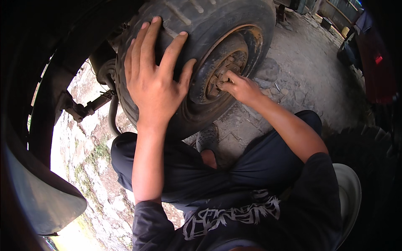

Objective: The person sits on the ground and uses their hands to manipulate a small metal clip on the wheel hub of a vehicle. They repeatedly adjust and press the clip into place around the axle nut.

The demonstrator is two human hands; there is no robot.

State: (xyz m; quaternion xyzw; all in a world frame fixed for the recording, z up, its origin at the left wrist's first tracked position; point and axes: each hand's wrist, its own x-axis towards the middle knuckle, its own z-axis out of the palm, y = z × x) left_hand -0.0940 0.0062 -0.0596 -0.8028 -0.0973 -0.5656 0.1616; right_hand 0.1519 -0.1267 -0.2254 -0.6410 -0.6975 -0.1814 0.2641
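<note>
A large black tyre [180, 21] on a rusty wheel rim [196, 92] stands upright before me. My left hand [155, 79] lies with spread fingers against the tread and shoulder of the tyre, holding nothing. At the hub [234, 46] in the middle of the rim, my right hand [238, 87] is closed in a pinch among the rusty wheel nuts [213, 85]. Its own fingers hide what lies between them, perhaps one of those nuts.
Behind the tyre are a dark axle part and a curved hose [113, 113]. Dark vehicle bodywork [46, 192] curves along the left. A stone [268, 69] and rubble lie on the concrete ground right of the wheel. Another tyre [368, 146] is at the right, near a pale round rim [349, 192].
</note>
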